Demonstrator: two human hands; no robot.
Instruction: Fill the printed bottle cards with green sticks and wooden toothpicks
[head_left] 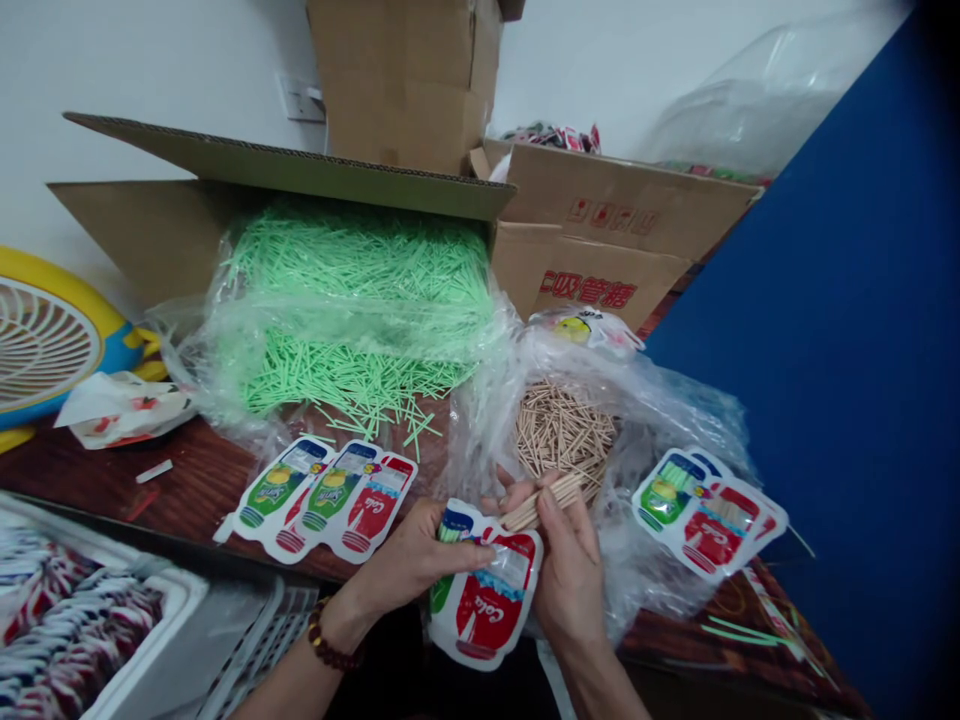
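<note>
My left hand (420, 565) grips a double pouch (487, 610) shaped like two soda bottles, one green, one red and marked Cola, with the thumb across its upper part. Green sticks show in the window of its green half. Between the fingers of my right hand (566, 565) is a small bundle of brown sticks (544, 500), held right at the top of the red half. Whether their ends are inside the pouch I cannot tell. Just beyond lies a heap of brown sticks (562, 430) in a clear plastic bag (675, 410).
An open carton (285, 165) holds a plastic bag of green sticks (360, 260) spilling onto the table. Similar pouches lie left (322, 500) and right (709, 515). A white bin (180, 600) of packed pouches stands lower left, a yellow-blue fan (90, 320) behind it. A blue panel (847, 300) borders the right.
</note>
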